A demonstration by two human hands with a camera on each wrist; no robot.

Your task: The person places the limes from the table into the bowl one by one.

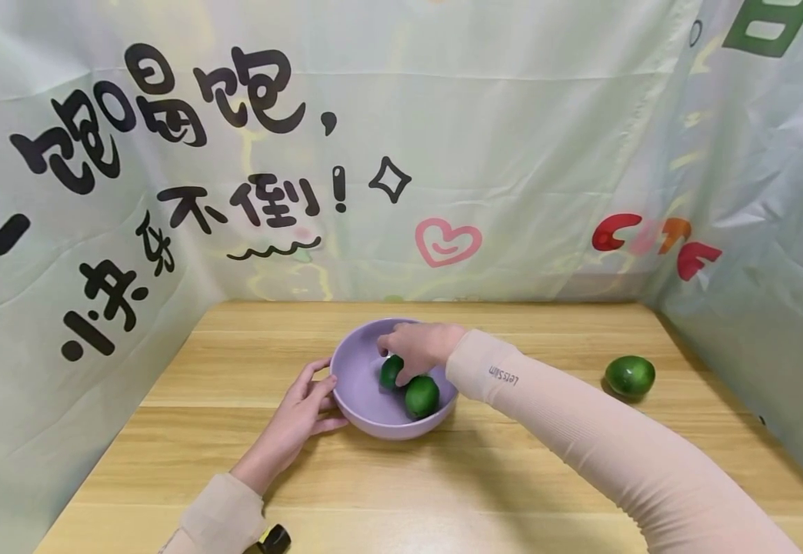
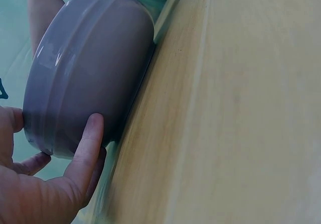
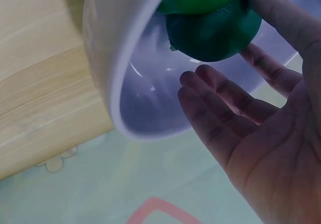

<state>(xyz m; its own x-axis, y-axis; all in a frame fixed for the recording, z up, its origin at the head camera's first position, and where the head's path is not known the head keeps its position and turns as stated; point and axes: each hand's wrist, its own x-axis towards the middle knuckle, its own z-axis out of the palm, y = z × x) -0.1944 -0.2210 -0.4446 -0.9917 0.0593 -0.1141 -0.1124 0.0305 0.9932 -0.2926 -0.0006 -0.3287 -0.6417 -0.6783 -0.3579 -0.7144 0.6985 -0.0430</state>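
Observation:
A lilac bowl (image 1: 367,388) stands on the wooden table with two glossy green limes inside. My left hand (image 1: 301,408) holds its left side, thumb at the rim and fingers against the outer wall; the left wrist view shows the fingertips (image 2: 94,123) on that wall. Reaching in over the far right rim, my right hand (image 1: 418,350) pinches the darker lime (image 3: 215,33) between thumb and index finger, its other fingers spread loosely. The second lime (image 1: 421,397) lies against it, nearer the bowl's front. Part of the pinched lime is hidden behind the hand in the head view.
Another lime (image 1: 630,377) lies on the right side of the table (image 1: 235,454). Printed cloth (image 1: 512,154) hangs along the back and both sides. A small black and yellow object (image 1: 274,539) shows beside my left wrist at the front edge of view.

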